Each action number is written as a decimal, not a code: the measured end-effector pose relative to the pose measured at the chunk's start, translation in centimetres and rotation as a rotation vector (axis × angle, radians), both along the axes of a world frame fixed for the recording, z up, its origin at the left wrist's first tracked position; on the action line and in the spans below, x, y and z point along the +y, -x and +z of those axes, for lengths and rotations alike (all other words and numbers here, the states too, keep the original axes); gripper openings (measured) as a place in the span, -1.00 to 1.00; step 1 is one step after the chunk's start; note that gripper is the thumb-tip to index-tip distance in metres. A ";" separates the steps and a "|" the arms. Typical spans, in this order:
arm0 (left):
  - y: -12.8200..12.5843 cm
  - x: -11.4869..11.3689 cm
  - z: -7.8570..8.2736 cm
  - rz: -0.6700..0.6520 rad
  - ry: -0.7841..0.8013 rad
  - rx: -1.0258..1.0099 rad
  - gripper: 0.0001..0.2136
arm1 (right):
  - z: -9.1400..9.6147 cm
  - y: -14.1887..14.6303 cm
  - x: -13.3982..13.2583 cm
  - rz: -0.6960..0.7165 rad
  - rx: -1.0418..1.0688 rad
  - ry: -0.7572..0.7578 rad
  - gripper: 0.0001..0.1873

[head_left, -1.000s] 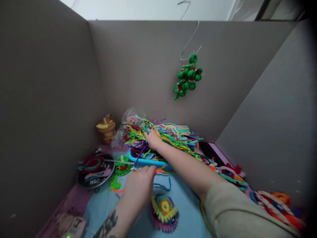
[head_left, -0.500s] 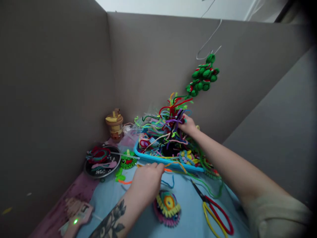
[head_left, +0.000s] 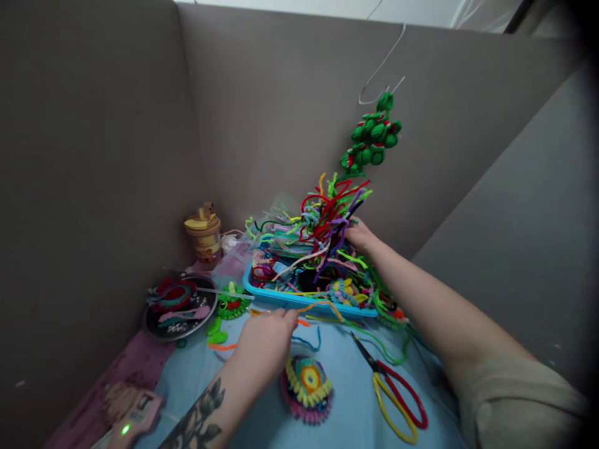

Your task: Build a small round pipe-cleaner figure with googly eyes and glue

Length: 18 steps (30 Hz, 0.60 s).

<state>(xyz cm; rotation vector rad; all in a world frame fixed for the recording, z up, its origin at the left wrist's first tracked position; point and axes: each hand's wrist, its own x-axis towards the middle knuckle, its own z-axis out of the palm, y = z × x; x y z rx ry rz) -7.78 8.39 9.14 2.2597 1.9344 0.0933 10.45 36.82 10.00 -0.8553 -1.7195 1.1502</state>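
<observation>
My right hand (head_left: 359,236) reaches into the blue tray (head_left: 304,300), closed on a bunch of chenille stems (head_left: 333,215) in red, purple, black and green. Its fingertips are mostly behind the strands. Low over the light blue cloth, just in front of the tray, my left hand (head_left: 267,337) is palm down with curled fingers. Whatever they pinch is hidden. Ends of an orange stem (head_left: 222,347) and a blue stem (head_left: 311,342) show on either side of it. Below it lies a round multicoloured fuzzy piece (head_left: 309,383) with a yellow and orange centre.
Red-and-yellow-handled scissors (head_left: 388,393) lie open at right. A dark round dish (head_left: 206,318) with coiled pieces, a green fuzzy figure (head_left: 233,305), a brown cup (head_left: 204,240) and a pink glue gun (head_left: 135,415) are at left. Green crocheted-looking pieces (head_left: 372,137) hang from a wire by the wall.
The whole view has shifted slightly. My right hand stays at the bunch of stems, which has spread and turned a little. My left hand keeps nearly the same place over the cloth.
</observation>
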 end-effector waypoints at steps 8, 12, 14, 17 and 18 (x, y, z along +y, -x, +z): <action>0.0 -0.1 0.2 0.002 -0.001 -0.003 -0.70 | 0.3 0.7 -0.8 -0.235 -0.040 -0.126 -0.67; -0.2 -0.1 0.4 -0.002 0.025 0.003 -0.67 | -0.3 3.5 -3.3 -0.344 -0.387 -0.452 -0.51; -0.3 -0.1 0.3 -0.005 0.017 0.007 -0.67 | -1.4 5.1 -4.8 -0.206 -0.673 -0.501 -0.35; -0.3 -0.1 0.0 -0.005 -0.003 0.005 -0.64 | -3.5 7.1 -6.6 0.180 -0.980 -0.528 -0.08; -0.3 -0.2 -0.1 -0.007 -0.008 0.001 -0.63 | -4.0 7.4 -7.0 0.240 -1.020 -0.525 -0.05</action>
